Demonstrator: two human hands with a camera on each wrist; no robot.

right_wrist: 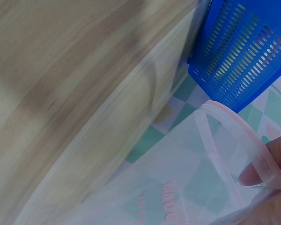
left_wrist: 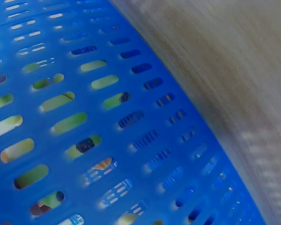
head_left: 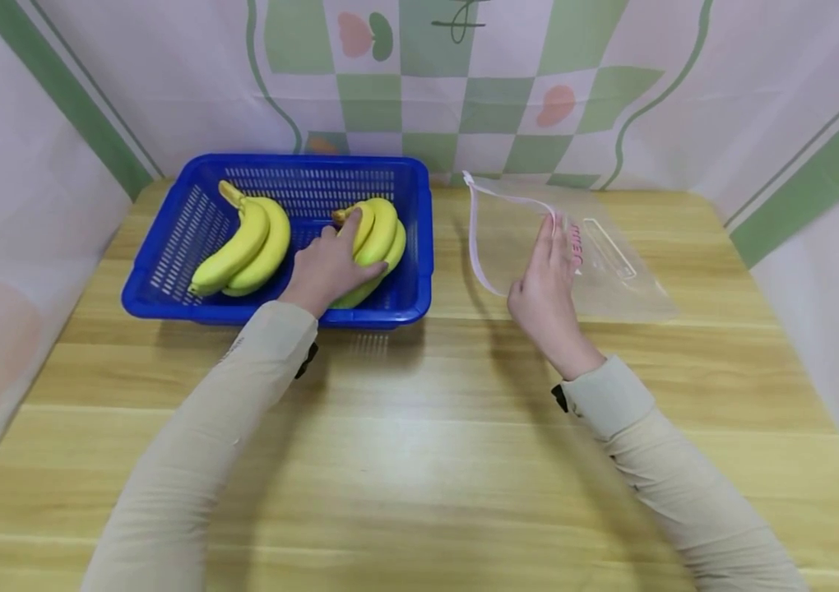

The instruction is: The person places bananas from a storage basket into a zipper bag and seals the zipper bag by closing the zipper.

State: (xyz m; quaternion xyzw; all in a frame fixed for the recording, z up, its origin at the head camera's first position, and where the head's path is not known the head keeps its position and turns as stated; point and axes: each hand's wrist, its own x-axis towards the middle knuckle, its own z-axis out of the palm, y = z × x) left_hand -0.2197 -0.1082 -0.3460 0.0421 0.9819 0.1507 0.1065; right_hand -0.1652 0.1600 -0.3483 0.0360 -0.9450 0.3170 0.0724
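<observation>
A cloth backdrop with green-and-white checks and pink shapes rises at twelve o'clock, behind a wood-grain table. On the table at ten o'clock sits a blue slotted basket. At two o'clock is a clear plastic bag with pink lettering, its mouth, edged by a pale pink strip, gaping toward nine o'clock, apart from the basket. Inside the basket, the left banana bunch, showing two bananas, lies at nine o'clock, stem toward eleven; the right banana bunch lies at three o'clock. A person's left hand grips the right banana bunch, fingers spread and bent over it, thumb toward three o'clock. The right hand, fingers close together, pinches the bag's edge.
</observation>
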